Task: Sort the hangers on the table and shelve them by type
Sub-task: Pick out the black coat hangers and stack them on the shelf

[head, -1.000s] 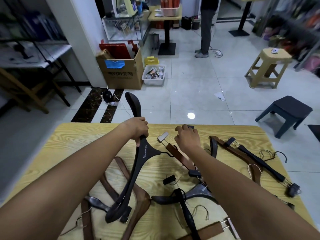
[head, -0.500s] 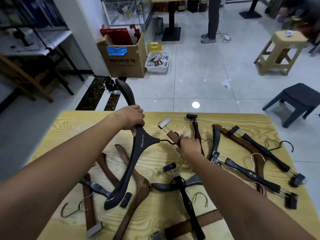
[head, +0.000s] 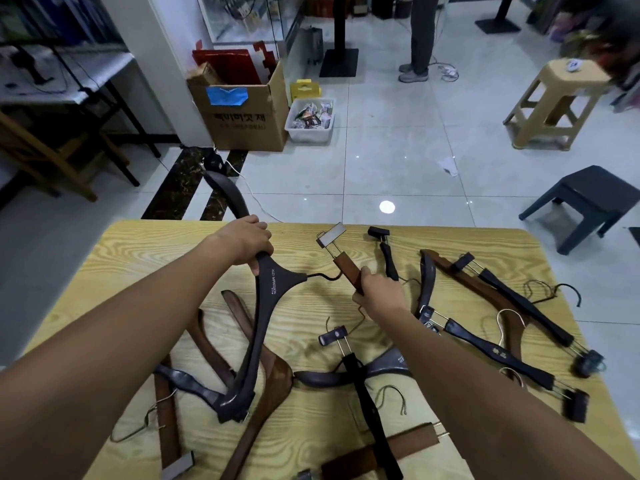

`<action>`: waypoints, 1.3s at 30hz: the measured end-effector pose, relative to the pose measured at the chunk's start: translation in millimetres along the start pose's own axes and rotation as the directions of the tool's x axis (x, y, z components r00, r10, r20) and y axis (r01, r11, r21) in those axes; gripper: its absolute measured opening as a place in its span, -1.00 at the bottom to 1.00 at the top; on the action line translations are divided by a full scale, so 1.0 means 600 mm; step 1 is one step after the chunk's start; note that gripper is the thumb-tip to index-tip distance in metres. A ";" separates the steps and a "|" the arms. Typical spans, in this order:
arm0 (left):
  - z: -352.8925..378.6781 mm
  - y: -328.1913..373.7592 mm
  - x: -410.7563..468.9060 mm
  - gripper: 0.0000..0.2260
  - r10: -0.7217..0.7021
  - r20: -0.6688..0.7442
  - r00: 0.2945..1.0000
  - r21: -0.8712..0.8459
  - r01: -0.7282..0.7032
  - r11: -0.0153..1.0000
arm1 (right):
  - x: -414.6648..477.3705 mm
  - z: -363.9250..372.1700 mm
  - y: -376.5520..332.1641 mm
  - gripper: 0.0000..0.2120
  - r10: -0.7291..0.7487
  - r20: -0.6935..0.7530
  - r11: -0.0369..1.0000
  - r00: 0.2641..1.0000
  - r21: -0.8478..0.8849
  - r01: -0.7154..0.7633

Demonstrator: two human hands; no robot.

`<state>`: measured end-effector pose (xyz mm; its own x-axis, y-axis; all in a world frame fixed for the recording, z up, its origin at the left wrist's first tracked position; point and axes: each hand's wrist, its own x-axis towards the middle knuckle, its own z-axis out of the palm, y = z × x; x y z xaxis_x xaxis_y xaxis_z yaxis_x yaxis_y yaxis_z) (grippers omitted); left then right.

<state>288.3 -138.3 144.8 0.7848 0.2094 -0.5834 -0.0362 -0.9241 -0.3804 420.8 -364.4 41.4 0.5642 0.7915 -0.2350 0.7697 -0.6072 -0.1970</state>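
My left hand [head: 244,245] grips a black coat hanger [head: 265,313] by one arm, its far end raised past the table's back edge and its lower end resting among the pile. My right hand [head: 381,292] is closed on a brown clip hanger [head: 348,268] whose metal clip points toward the far edge. Several more hangers lie on the yellow wooden table [head: 138,268]: brown wooden coat hangers [head: 273,379], black clip hangers [head: 495,351] on the right, and a black clip hanger [head: 367,403] in the middle.
Beyond the table are a cardboard box [head: 242,112], a white bin [head: 310,121], a tan stool [head: 554,102] and a dark stool [head: 588,202]. A person's legs [head: 420,36] stand at the back. A shelf unit [head: 52,77] is at the left.
My right hand has drawn back from the table's far edge and closed on the brown clip hanger. The left hand keeps its hold on the black coat hanger.
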 end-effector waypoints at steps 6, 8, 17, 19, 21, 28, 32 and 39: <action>0.020 -0.015 -0.015 -0.53 -0.085 -0.046 0.995 -0.064 0.082 0.995 | 0.013 -0.009 0.025 -0.67 0.108 -0.014 0.993 0.994 0.045 -0.108; 0.025 -0.025 -0.030 -0.52 -0.128 -0.071 0.989 -0.079 0.122 0.989 | 0.019 -0.008 0.027 -0.63 0.161 0.012 0.985 0.987 0.058 -0.162; 0.076 -0.056 -0.114 -0.54 -0.376 -0.092 0.922 -0.218 0.350 0.911 | 0.031 0.040 0.035 -0.59 0.242 0.164 0.970 0.956 -0.009 -0.243; 0.088 -0.053 -0.128 -0.54 -0.424 -0.089 0.901 -0.265 0.389 0.882 | 0.028 0.047 0.025 -0.57 0.206 0.168 0.978 0.964 -0.069 -0.197; 0.098 -0.047 -0.139 -0.55 -0.461 -0.084 0.884 -0.280 0.423 0.862 | 0.027 0.048 0.011 -0.58 0.172 0.165 0.983 0.971 -0.089 -0.159; 0.114 -0.013 -0.164 -0.57 -0.551 -0.079 0.831 -0.312 0.504 0.805 | 0.027 0.010 -0.011 -0.53 -0.026 0.046 0.991 0.999 -0.129 0.032; 0.106 0.015 -0.177 -0.61 -0.594 -0.067 0.802 -0.469 0.500 0.728 | 0.020 -0.020 -0.017 -0.53 -0.150 -0.034 0.985 0.988 -0.089 0.146; 0.084 0.058 -0.212 -0.62 -0.617 -0.064 0.785 -0.491 0.513 0.704 | -0.032 -0.070 -0.031 -0.47 -0.299 -0.114 0.947 0.947 -0.155 0.280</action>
<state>156.1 -181.1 169.7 0.6775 0.7138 -0.1777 0.6811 -0.7000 -0.2149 408.0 -365.3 89.9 0.3383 0.9394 -0.0551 0.9337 -0.3424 -0.1046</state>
